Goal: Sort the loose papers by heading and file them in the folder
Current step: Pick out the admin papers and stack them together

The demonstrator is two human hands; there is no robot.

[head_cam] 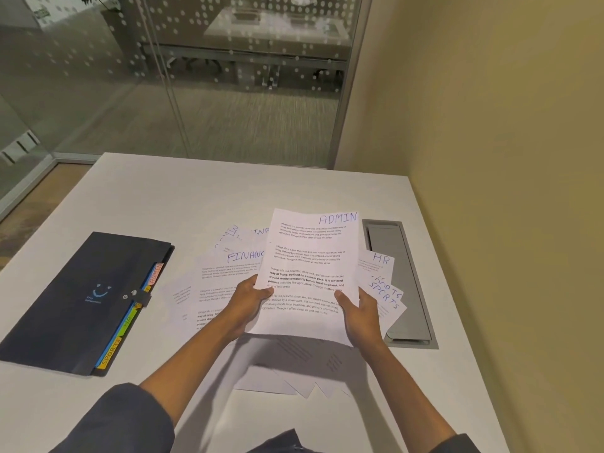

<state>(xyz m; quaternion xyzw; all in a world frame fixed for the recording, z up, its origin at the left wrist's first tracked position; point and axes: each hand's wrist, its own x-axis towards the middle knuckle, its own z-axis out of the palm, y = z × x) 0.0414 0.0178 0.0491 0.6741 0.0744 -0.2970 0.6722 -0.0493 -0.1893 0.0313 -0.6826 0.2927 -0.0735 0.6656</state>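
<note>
Both hands, left [245, 300] and right [359, 310], pinch the ADMIN sheet [310, 273] by its side edges above the loose papers [228, 276].

Both hands hold one sheet headed ADMIN [309, 273] above the table [202, 191]. Left hand [250, 300] grips its left edge, right hand [358, 310] its right edge, thumbs on top. Loose papers lie spread beneath: a FINANCE sheet [228, 273] to the left, an HR sheet [377, 266] and two SPORTS sheets [390, 300] to the right. Dark folder [81, 299] lies closed at left, coloured tabs showing along its edge. A grey cable hatch [405, 276] sits at right.
</note>
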